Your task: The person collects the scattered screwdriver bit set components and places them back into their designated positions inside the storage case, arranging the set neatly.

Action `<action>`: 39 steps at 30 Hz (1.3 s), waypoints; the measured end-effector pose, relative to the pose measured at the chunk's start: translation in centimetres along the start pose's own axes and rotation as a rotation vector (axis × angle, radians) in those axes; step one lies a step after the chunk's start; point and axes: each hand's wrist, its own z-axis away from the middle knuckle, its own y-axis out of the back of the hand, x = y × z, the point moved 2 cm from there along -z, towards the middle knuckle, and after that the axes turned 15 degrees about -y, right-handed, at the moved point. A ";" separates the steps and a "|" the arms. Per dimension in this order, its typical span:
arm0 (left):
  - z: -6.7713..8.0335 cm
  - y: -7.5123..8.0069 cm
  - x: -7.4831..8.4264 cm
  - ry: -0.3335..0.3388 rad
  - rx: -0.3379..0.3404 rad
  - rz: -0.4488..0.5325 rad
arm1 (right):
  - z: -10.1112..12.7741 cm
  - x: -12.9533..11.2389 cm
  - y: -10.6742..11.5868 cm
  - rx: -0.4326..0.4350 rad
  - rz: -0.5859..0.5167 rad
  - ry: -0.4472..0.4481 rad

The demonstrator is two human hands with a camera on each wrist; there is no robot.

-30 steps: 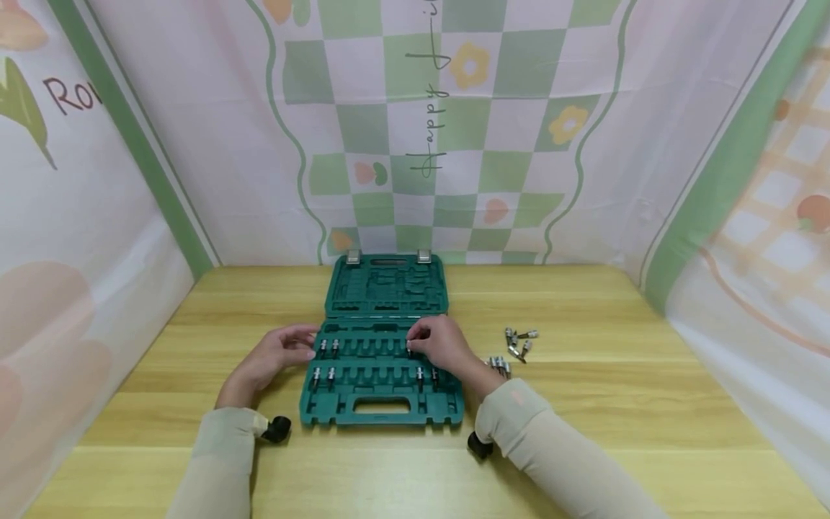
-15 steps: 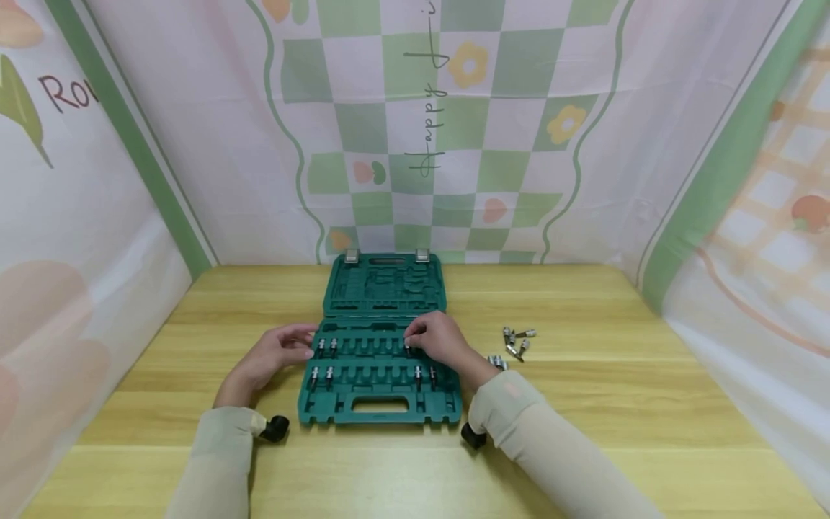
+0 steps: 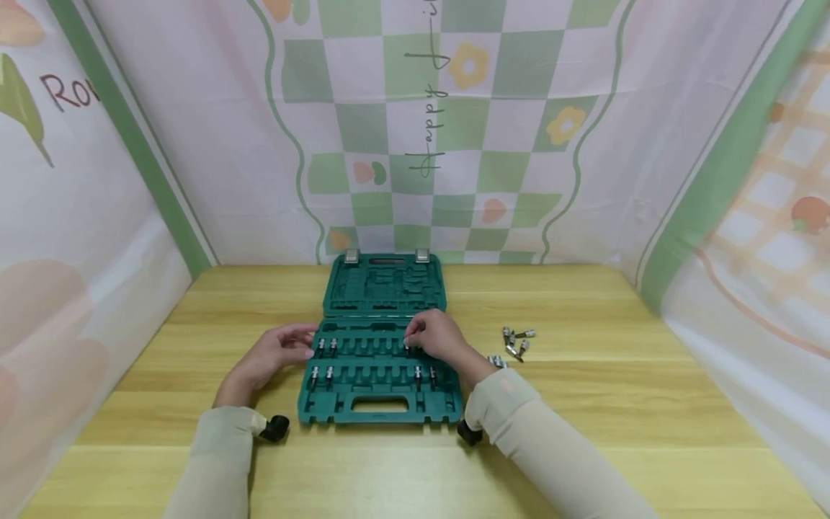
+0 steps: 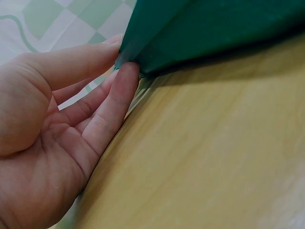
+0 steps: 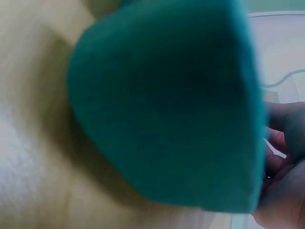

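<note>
A green case (image 3: 379,360) lies open on the desk (image 3: 583,418), its lid laid flat on the far side and its tray on the near side, with the long axis running left to right. The left hand (image 3: 275,355) is set against the tray's left edge; in the left wrist view its straight fingers (image 4: 116,90) are seen touching the case's corner, relaxed and curled round nothing. The right hand (image 3: 437,337) is placed over the right part of the far row of slots, and its fingers are bent down onto a bit (image 3: 408,349) there, which appears to be pinched, though the grip itself is partly hidden. The right wrist view is blurred and filled by the green plastic, so nothing is confirmed there. The bit lies directly beneath the right fingers and stands upright in its slot; the right hand is plainly the nearer one. A few more bits (image 3: 326,348) are seated at the left ends of both rows. Loose bits (image 3: 516,342) are scattered on the desk just right of the case, near the right forearm.
</note>
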 end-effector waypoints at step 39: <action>-0.1 -0.1 0.0 -0.027 -0.009 0.013 | 0.2 1.8 1.8 0.047 -0.191 -0.048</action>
